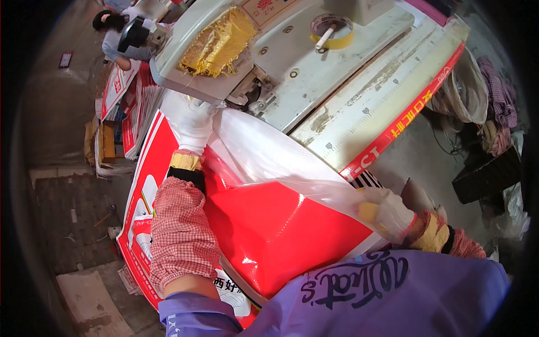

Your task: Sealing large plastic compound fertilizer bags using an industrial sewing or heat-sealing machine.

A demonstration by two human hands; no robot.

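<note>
A large red and white bag (275,230) lies across my front, with a whitish translucent liner (247,140) showing at its upper edge. My left hand (193,123), in a white glove, is closed on the bag's upper left edge, right beside the head of a pale sewing machine (275,104). Its fingertips are partly hidden under the machine head. On the right, my right hand (387,213), also gloved and slightly blurred, grips the bag's other end where the thin film bunches up. Red checked sleeve covers and yellow tape wrap both wrists.
A tape roll (339,35) with a white stick rests on the machine bed. Yellow cloth (222,42) is stuck to the machine head. Stacked printed bags (137,115) stand at the far left, near another person (132,39). A dark box (485,174) is at right.
</note>
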